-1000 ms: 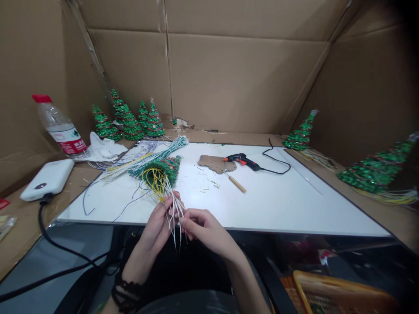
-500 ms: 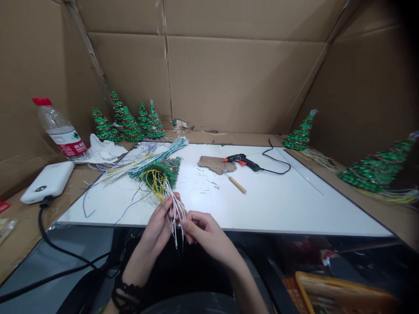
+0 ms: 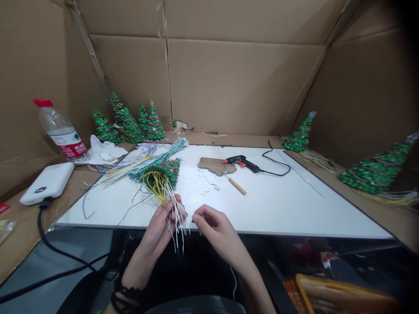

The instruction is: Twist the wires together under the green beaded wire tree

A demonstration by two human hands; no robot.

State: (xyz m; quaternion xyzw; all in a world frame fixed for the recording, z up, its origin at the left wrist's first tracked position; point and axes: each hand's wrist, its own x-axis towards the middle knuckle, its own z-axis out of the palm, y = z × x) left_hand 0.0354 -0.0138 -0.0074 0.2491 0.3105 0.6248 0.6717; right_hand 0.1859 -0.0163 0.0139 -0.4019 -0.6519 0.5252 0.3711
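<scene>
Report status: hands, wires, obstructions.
Left hand pinching white wire bundle of beaded tree. Right hand beside bundle, fingers pinched, apparently clear. Nothing obstructing; glue gun off right.

- Two hands: the left hand and the right hand, at the near edge of the white surface.
- Five small green trees standing in a cluster behind the surface's far left corner.
- Two green trees lying to the right of the surface: one near its far right corner, one further right.
- One unfinished green tree lying on the surface.
- One glue gun.
- One wooden-handled tool.
- One water bottle.
- One white box.
</scene>
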